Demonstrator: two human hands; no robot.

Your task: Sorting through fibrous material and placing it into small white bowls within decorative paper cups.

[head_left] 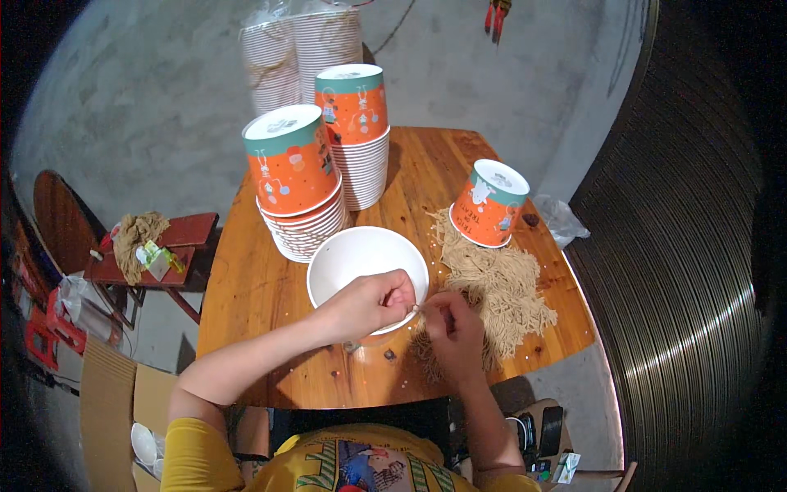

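A white paper bucket [351, 256] stands mouth up on the wooden table in front of me. At its near right rim my left hand [369, 305] is closed in a pinch, with the forearm crossing from the left. My right hand [456, 332] pinches just beside it, the fingertips of both hands nearly meeting. Between them shows a small bit of thin pale string [416, 308], mostly hidden by the fingers. To the right, partly under my right hand, lies a loose heap of beige strings [512, 291]. An orange and green bucket [489, 205] rests upside down on its far end.
Two stacks of upturned orange buckets, a nearer one [293, 176] and a farther one [354, 107], stand at the table's left. Tall wrapped white stacks [303, 53] rise behind. A red bench [184, 238] is at left, a cardboard box [111, 402] lower left, a ribbed shutter [689, 271] at right.
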